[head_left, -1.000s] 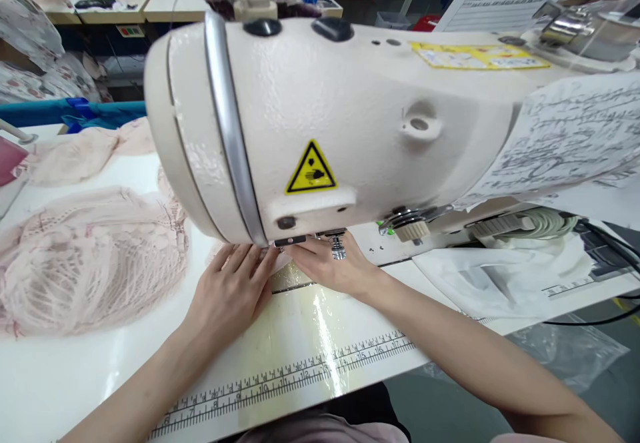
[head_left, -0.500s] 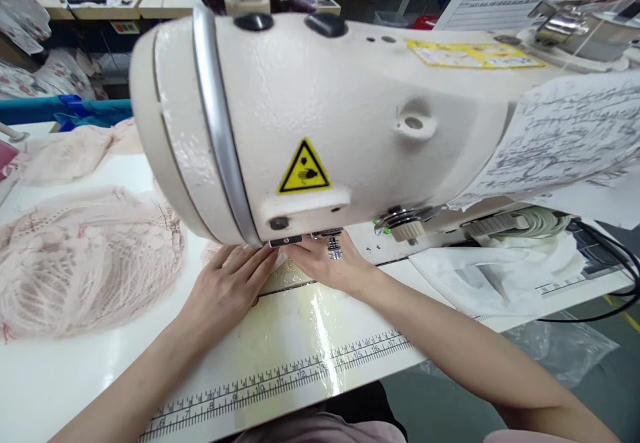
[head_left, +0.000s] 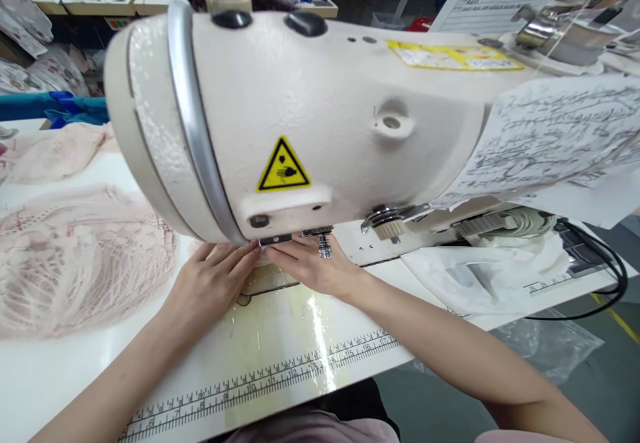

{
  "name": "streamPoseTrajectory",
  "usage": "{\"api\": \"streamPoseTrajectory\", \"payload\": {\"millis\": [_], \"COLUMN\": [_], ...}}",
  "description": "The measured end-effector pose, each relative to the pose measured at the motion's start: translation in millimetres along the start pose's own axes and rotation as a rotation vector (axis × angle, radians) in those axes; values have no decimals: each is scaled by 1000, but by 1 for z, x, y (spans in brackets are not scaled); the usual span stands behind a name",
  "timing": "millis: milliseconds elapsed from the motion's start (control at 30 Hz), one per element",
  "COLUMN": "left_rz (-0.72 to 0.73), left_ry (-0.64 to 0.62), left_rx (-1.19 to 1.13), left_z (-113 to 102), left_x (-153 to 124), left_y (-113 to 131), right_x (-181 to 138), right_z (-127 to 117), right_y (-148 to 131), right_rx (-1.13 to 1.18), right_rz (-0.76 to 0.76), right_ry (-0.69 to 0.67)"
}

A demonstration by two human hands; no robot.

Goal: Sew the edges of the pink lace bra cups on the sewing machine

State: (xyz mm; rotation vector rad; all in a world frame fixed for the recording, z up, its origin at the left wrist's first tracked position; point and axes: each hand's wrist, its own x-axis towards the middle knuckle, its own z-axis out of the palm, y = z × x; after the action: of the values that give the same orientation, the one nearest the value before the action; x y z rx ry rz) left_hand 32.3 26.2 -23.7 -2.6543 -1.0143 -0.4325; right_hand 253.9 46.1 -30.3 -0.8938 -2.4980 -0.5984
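Observation:
The white sewing machine head (head_left: pixel 300 129) hangs over both hands and hides the needle area. My left hand (head_left: pixel 213 279) lies flat on a small piece of pale pink fabric (head_left: pixel 199 249), its fingers stretched toward the presser area. From the other side my right hand (head_left: pixel 313 264) reaches in, fingers extended left, with the fingertips close to my left fingertips. A thin whitish edge of fabric (head_left: pixel 263 256) shows between them. The right fingers are partly covered by the machine head.
Pink lace pieces (head_left: pixel 80 269) lie on the table at left. A printed ruler (head_left: pixel 260 386) runs along the front edge. White cloth (head_left: pixel 465 279) and a coiled pale green band (head_left: pixel 525 223) are at right, near black cables (head_left: pixel 617 283). Handwritten paper (head_left: pixel 550 143) hangs on the machine.
The whole view has shifted slightly, so the machine appears further left. Both hands stay at the presser area, almost unchanged relative to the machine.

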Motion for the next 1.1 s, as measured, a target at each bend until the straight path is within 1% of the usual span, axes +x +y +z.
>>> {"api": "streamPoseTrajectory", "payload": {"millis": [100,200,267,333,400,500,633,700,767,933,1100], "left_rz": [-90,-241,-332,-362,-329,-247,-178,-149,-119,-65,23], "left_ry": [-5,-32,-45,-40,-5,67,113,123,118,121,121], "left_rx": [1,19,-42,-143,-203,-189,-133,-96,-63,-18,28], "left_z": [-1,-4,-7,-10,-12,-15,-18,-19,-20,-21,-23], "left_x": [0,-1,-2,-2,-2,-1,0,0,0,-1,-2], "left_y": [4,9,11,13,15,18,19,19,19,20,21], "right_x": [0,1,1,-1,-2,-4,-3,-2,-1,1,-3], "right_z": [6,14,18,18,16,10,5,4,3,2,3], "right_y": [-1,-2,-4,-5,-6,-7,-7,-7,-7,-5,-4], "right_rx": [95,319,499,607,634,582,475,465,476,502,532], "right_rz": [45,60,43,33,29,11,-80,-131,-168,-215,-233], "right_ry": [23,27,-1,-36,-51,-22,118,200,245,253,278]}}
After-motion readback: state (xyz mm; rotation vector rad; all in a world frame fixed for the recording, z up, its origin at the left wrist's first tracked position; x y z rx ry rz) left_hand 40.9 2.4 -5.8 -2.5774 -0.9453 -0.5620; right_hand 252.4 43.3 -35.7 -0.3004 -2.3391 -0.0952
